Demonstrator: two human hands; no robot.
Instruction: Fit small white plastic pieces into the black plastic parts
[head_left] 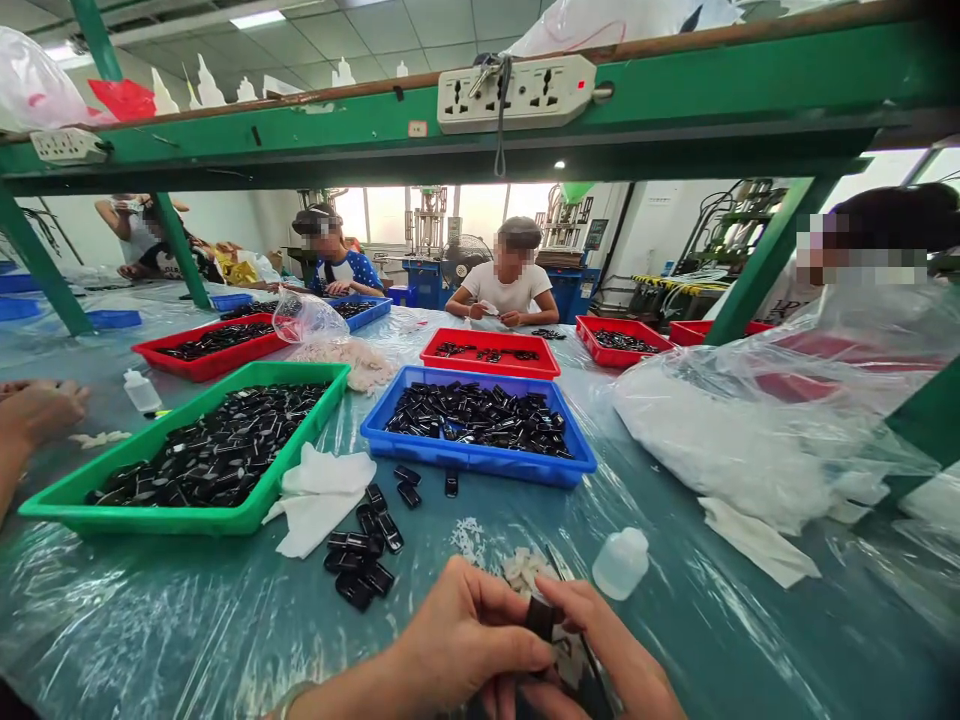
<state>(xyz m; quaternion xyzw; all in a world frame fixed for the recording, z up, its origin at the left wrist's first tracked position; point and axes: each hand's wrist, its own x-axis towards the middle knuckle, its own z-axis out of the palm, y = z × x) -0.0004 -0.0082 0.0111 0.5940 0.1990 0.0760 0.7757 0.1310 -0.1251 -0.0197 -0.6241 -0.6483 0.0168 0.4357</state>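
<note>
Item in hand: one small black part [541,617], pinched between the fingertips of both my hands, low in the middle of the view, just above the table [187,620].

My left hand [465,640]: fingers curled shut, thumb and forefinger clamped on the part's left side.

My right hand [607,655]: fingers closed on the part's right side; a thin dark tool [581,650] lies under this hand, how it is held I cannot tell.

Just beyond my hands: a heap of small white bits [525,570]; a white bottle [621,562] lying to their right; a cluster of loose black parts [367,550] to the left, beside a white cloth [319,495].

Trays: a green tray [90,505] at left, well filled with black parts; a blue tray [480,458] in the middle, also filled; three red trays [489,366] farther back, thinly filled.

Right side: a large clear bag [757,420] of white stuff.

Far left edge: another person's hand [41,410] resting on the table, near a second small bottle [141,392].

Across the table: a person in a white shirt [510,288], seated, hands together.

Overhead: a green shelf [750,90] with a white power strip [517,92] fixed to its front.
</note>
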